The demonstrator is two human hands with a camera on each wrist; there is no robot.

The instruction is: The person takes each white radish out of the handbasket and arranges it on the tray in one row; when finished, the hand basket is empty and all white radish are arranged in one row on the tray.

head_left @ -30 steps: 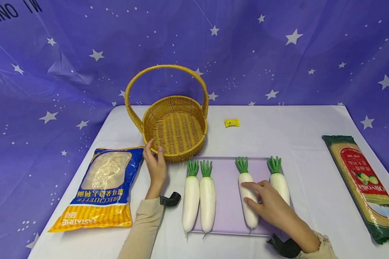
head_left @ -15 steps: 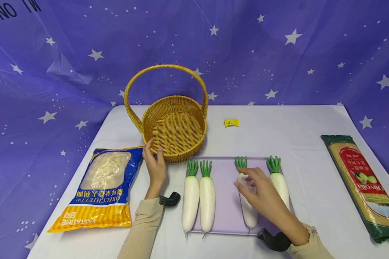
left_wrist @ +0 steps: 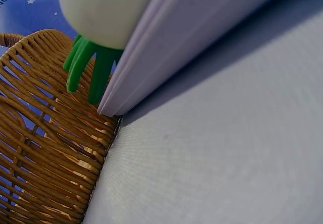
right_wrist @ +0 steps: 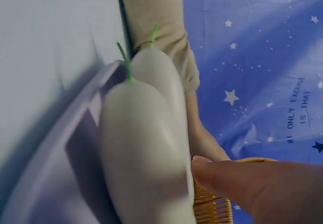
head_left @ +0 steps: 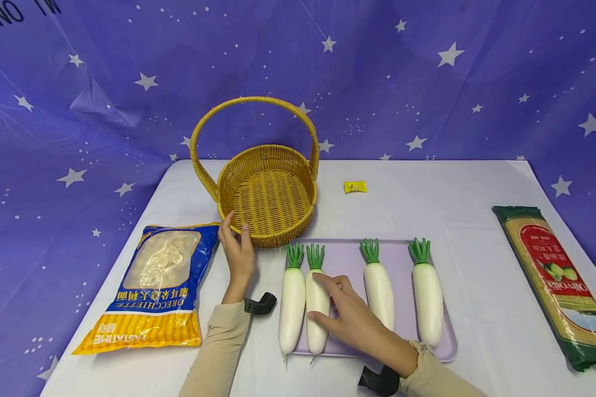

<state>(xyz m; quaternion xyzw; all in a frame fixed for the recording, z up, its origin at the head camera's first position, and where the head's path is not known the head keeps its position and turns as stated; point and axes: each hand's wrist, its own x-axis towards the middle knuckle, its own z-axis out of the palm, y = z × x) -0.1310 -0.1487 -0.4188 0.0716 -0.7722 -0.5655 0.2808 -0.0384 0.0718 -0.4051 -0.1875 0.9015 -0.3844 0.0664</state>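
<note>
Several white radishes with green tops lie side by side on a lilac tray [head_left: 347, 309]. Over the second radish from the left [head_left: 318, 325] is my right hand [head_left: 352, 317], its thumb and forefinger extended across it; contact is unclear. In the right wrist view, the thumb [right_wrist: 222, 178] is beside the radishes. The leftmost radish [head_left: 292, 314] lies close beside the second. At the front left of a wicker basket [head_left: 273, 201], my left hand [head_left: 237, 256] touches the rim with its fingers extended. The left wrist view shows the basket's side [left_wrist: 55, 148] but not that hand.
Left of the left forearm lies a blue and orange pasta bag [head_left: 154, 292]. A long spaghetti pack [head_left: 556, 281] lies at the far right. Behind the tray is a small yellow wrapped packet [head_left: 355, 187]. The basket has a tall arched handle [head_left: 253, 99].
My right hand has moved left from the third radish, over the tray, to the second one. The radishes have stayed in place. My left hand has stayed at the basket.
</note>
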